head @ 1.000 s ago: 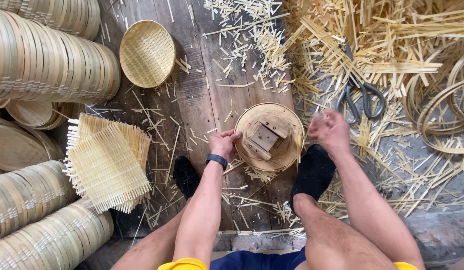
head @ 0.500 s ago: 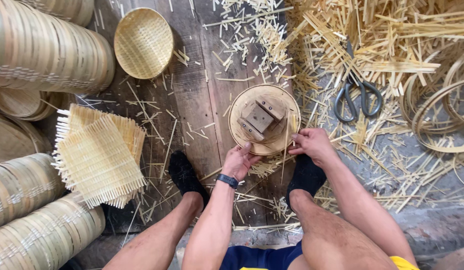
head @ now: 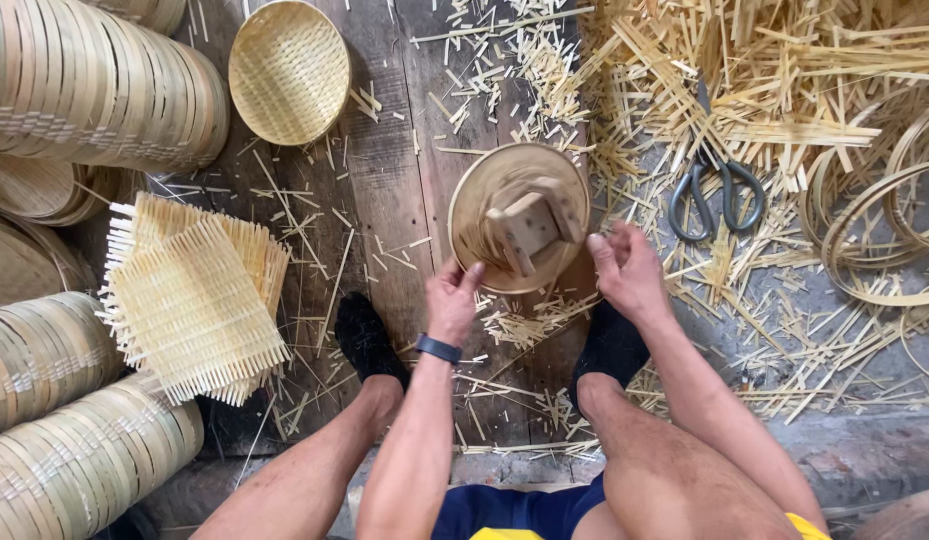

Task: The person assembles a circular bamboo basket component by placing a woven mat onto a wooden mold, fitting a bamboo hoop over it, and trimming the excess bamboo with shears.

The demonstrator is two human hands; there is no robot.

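Stacks of round bamboo rims fill the whole nine o'clock side, lying on their edges in long rolls from ten o'clock down to seven. Across at two and three o'clock, a deep litter of bamboo strips covers the ground, with loose bamboo hoops curling through it at the far edge. Down the middle run dark wooden floor planks, scattered with short offcuts. At eight o'clock lies a pile of square woven mats, their ends fringed, one on top of another. At eleven o'clock a round woven tray rests open side up on the planks.

At the centre sits a round bamboo frame with a wooden block standing inside it, just ahead of the person's two black-socked feet. The left hand, a dark band on its wrist, pinches the frame's near rim at about seven o'clock, thumb raised against the edge. The right hand curls its fingers round the rim at about four o'clock, gripping it. Just beyond that hand, at two o'clock, a pair of grey-handled scissors lies on the strips, blades pointing away.
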